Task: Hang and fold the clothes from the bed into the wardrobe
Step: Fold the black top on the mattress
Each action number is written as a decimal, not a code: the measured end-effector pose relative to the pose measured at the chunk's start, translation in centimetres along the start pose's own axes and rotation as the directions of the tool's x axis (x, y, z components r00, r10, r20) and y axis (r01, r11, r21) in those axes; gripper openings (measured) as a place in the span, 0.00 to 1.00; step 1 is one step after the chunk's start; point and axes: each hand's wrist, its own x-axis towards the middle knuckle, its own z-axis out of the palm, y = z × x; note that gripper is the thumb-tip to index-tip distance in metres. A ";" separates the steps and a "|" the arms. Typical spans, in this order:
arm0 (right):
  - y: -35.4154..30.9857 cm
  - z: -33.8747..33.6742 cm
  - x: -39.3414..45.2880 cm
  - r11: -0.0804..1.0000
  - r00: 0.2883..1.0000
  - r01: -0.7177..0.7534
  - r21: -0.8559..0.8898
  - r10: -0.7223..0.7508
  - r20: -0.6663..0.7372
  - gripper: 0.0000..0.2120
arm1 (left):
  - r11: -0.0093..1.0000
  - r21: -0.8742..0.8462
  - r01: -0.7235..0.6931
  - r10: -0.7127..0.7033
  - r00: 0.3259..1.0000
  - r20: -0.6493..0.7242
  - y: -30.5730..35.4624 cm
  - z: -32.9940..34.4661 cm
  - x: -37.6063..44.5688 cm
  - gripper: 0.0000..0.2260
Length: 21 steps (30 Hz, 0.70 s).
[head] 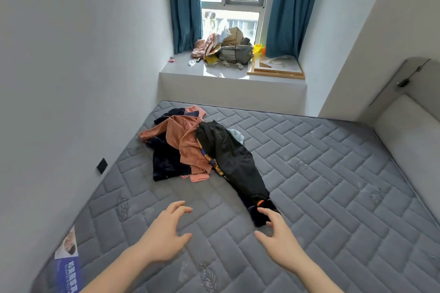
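On bare grey mattress [321,173], crumpled black-and-salmon clothes heap [197,147]; both hands [164,233] spread, empty.

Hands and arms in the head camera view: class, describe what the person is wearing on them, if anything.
Nothing is worn. The left hand and right hand are bare, with no gloves, rings or watch visible. Both forearms are bare as far as the picture's lower edge, so no sleeves show. The fingers carry no markings.

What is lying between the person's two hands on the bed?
Only bare grey quilted mattress shows between the left hand and right hand in the head view; the black garment ends by the right fingertips.
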 end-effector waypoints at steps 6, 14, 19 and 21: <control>4.3 3.4 4.2 0.959 0.959 -0.283 -0.003 0.283 -0.006 0.30 | 0.979 0.197 0.045 -0.102 0.951 0.292 -5.8 1.9 7.5 0.30; 13.0 4.1 12.9 0.845 0.843 -0.533 0.038 0.535 -0.062 0.32 | 0.939 0.295 0.175 -0.273 0.901 0.336 -12.0 7.2 17.4 0.26; 20.5 6.8 22.2 0.857 0.849 -0.516 0.010 0.513 -0.126 0.38 | 0.948 0.292 0.125 -0.230 0.903 0.362 -15.3 15.9 26.0 0.28; 23.5 8.2 25.7 0.866 0.859 -0.499 -0.033 0.489 -0.152 0.42 | 0.942 0.318 0.103 -0.233 0.885 0.403 -17.1 19.9 28.6 0.31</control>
